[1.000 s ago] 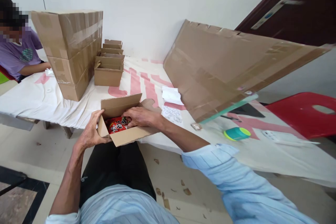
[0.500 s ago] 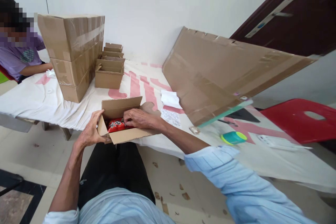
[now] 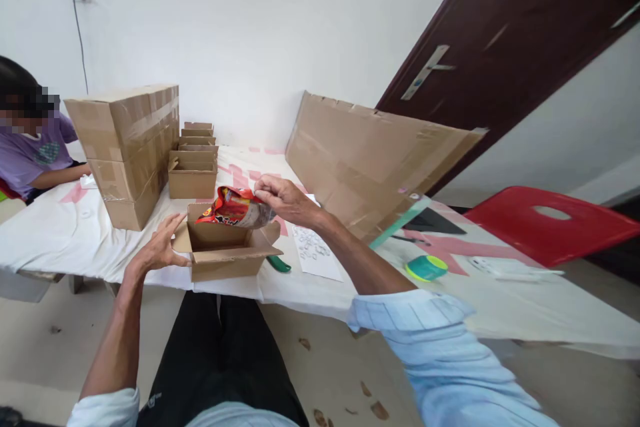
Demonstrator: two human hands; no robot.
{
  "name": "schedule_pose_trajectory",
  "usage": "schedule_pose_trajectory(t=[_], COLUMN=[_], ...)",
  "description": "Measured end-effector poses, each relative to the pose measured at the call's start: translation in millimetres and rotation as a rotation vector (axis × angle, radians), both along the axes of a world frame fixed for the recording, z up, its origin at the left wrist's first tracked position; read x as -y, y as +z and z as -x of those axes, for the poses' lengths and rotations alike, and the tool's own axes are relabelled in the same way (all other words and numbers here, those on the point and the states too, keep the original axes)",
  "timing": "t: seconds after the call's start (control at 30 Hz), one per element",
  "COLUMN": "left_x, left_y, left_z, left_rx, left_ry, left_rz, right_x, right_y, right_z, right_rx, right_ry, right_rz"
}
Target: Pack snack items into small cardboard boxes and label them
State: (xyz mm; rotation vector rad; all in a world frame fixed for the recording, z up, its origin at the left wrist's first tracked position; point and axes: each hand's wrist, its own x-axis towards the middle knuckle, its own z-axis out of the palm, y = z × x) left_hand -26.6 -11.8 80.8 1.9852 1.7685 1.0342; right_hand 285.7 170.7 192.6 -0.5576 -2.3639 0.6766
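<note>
An open cardboard box (image 3: 225,268) sits at the table's near edge, its flaps up. My left hand (image 3: 159,245) grips its left end, thumb at the front and fingers behind. Pinched by its top corner in my right hand (image 3: 285,199) is a red printed food packet (image 3: 235,208) with a clear part at its right end. The packet hangs tilted just above the box opening. What the packet contains is not plain to see. Part of a green-handled thing (image 3: 279,264) shows beside the box's right end.
Taped cartons (image 3: 133,147) form a stack at left, beside a row of open boxes (image 3: 193,177). A large cardboard sheet (image 3: 370,160) leans at right. Nearby lie a printed paper (image 3: 317,252), a teal-and-yellow roll (image 3: 427,268) and a red chair (image 3: 545,233). Another person (image 3: 40,140) sits at far left.
My right hand has lifted the red packet up out of the box. My left hand has stayed on the box's left end. The camera view has shifted.
</note>
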Motion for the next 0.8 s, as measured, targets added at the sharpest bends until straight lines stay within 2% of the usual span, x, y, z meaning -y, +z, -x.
schedule_pose_trajectory(t=[0.07, 0.17, 0.27, 0.37, 0.47, 0.53, 0.57, 0.7, 0.8], left_x=[9, 17, 11, -1, -11, -17, -20, -38, -50], left_y=[23.0, 57.9, 77.6, 79.7, 77.8, 79.0, 80.1, 79.7, 71.2], left_z=[-4, -25, -55, -76, -81, -80, -78, -71, -62], left_rx=[-0.011, 0.043, 0.211, 0.424, 0.639, 0.739, 0.771, 0.843, 0.902], left_ry=[0.029, 0.075, -0.02, -0.083, 0.021, 0.092, 0.112, 0.151, 0.172], left_rz=[-0.087, -0.235, -0.181, -0.14, -0.225, -0.261, -0.267, -0.262, -0.15], right_x=[2, 12, 23, 28, 26, 22, 21, 18, 14], right_y=[8.3, 15.6, 18.8, 17.5, 8.9, -1.4, -7.9, -38.2, -58.6], right_z=[-1, 6, 16, 22, 22, 22, 23, 36, 48], right_rx=[-0.044, -0.042, -0.023, -0.046, -0.277, -0.442, -0.478, -0.467, -0.515], right_ry=[-0.005, 0.068, 0.156, 0.153, -0.001, -0.057, -0.037, 0.114, 0.093], right_rz=[0.048, 0.134, 0.112, 0.075, 0.127, 0.243, 0.328, 0.723, 0.891])
